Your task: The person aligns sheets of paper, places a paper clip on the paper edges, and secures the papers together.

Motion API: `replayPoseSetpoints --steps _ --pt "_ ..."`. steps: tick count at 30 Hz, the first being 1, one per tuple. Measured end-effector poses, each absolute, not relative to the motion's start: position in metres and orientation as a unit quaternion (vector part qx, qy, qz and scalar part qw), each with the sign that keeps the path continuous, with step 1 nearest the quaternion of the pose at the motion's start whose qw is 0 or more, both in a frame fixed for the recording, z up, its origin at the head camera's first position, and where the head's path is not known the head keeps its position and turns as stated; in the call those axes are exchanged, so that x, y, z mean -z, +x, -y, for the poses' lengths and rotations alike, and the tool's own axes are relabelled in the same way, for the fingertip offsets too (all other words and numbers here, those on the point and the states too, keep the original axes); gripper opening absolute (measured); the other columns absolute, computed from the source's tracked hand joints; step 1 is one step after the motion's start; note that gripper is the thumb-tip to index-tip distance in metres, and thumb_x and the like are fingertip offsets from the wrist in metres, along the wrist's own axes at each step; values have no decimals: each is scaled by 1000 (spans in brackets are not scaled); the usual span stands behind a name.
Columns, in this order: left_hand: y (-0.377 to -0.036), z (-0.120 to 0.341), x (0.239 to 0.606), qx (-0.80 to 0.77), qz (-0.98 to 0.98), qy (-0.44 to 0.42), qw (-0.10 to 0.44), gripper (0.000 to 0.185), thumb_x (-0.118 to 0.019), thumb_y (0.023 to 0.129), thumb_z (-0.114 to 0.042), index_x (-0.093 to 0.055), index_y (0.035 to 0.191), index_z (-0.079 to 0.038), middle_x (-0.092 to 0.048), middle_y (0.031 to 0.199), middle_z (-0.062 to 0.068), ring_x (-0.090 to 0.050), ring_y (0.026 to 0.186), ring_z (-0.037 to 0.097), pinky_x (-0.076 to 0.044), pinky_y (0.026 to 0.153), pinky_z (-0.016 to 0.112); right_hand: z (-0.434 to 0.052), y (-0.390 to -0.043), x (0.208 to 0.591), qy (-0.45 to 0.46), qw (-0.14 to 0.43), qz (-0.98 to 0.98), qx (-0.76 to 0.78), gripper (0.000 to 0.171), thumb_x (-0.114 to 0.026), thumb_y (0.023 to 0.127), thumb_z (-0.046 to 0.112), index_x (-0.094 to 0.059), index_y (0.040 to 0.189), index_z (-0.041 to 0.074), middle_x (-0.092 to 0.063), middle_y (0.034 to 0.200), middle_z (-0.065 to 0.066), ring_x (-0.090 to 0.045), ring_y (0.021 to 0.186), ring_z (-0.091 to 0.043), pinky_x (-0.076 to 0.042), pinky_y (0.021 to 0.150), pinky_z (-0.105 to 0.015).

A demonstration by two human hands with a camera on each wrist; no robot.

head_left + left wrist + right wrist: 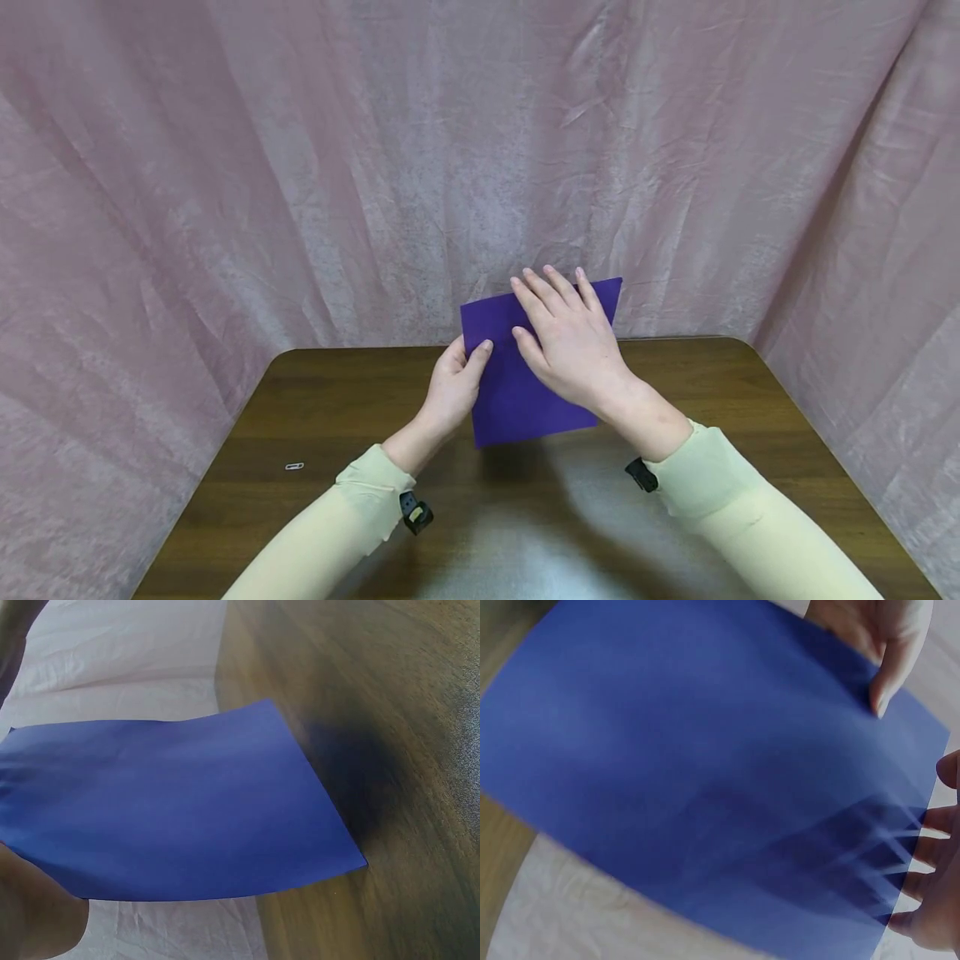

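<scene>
A rectangular sheet of purple paper (517, 404) is held up above the table, slightly tilted; it looks blue in the left wrist view. My left hand (452, 385) pinches its left edge, thumb on the near face and fingers behind. In front of the sheet, my right hand (572, 343) is spread with its fingers straight, the tips reaching the top edge. In the right wrist view those fingers (936, 847) cast shadows on the paper (667, 750). Whether they touch it, I cannot tell.
A small paper clip (294, 466) lies on the left side of the brown wooden table (337, 392). Pink curtains (420, 167) hang behind the table and along both sides. A dark shadow falls on the tabletop beneath the sheet.
</scene>
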State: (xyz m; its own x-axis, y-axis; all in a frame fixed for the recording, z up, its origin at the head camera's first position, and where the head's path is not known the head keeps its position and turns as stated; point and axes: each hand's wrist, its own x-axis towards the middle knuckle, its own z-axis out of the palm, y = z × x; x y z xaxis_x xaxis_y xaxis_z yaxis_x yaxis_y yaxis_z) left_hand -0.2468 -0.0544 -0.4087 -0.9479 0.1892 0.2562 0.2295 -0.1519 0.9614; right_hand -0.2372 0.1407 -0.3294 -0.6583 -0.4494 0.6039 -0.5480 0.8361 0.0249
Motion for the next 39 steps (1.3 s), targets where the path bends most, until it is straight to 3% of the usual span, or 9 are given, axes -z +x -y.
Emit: replayPoseSetpoints --steps 6,13,16,20,24,31,39 --pt "-247 54 409 733 664 -141 33 29 -53 109 -25 -60 125 -3 -71 107 18 -71 93 36 -59 81 54 -171 -243 330 236 312 916 -87 55 -47 104 35 -47 153 9 -46 156 -13 -33 148 -37 -8 124 -55" --pt "-247 54 410 733 665 -140 34 29 -52 109 -26 -60 124 -3 -71 105 19 -71 93 39 -58 81 58 -201 -249 335 173 280 923 -198 53 -51 105 28 -46 154 8 -35 162 -16 -27 150 -40 -15 121 -60" --pt "-246 54 410 733 666 -138 36 28 -53 109 -26 -60 124 -4 -71 105 19 -71 93 39 -58 81 57 -208 -249 339 149 235 912 -301 58 -52 105 25 -37 159 10 -26 166 -15 -23 152 -37 -21 119 -61" --pt "-245 53 411 736 662 -138 38 28 -53 109 -25 -60 124 -3 -71 104 19 -71 92 38 -59 79 56 -207 -247 346 140 174 861 -457 70 -51 105 17 -14 165 12 -21 167 -14 -24 151 -32 -24 120 -55" --pt "-245 52 411 740 657 -139 37 28 -52 109 -24 -60 124 -2 -70 104 19 -71 91 37 -59 80 55 -201 -245 356 142 157 800 -561 78 -50 103 5 -3 165 11 -22 166 -17 -30 148 -33 -29 119 -52" --pt "-244 52 410 744 655 -131 36 29 -52 109 -24 -59 124 -1 -70 104 18 -72 90 36 -59 78 55 -194 -244 374 110 173 776 -597 72 -47 100 -3 -15 164 8 -37 158 -19 -42 138 -34 -34 113 -52" --pt "-245 51 410 743 654 -135 36 27 -52 109 -23 -60 125 -3 -70 105 19 -71 91 37 -59 79 55 -192 -244 401 69 139 753 -640 60 -45 98 -7 -31 156 0 -51 143 -22 -51 127 -32 -41 106 -41"
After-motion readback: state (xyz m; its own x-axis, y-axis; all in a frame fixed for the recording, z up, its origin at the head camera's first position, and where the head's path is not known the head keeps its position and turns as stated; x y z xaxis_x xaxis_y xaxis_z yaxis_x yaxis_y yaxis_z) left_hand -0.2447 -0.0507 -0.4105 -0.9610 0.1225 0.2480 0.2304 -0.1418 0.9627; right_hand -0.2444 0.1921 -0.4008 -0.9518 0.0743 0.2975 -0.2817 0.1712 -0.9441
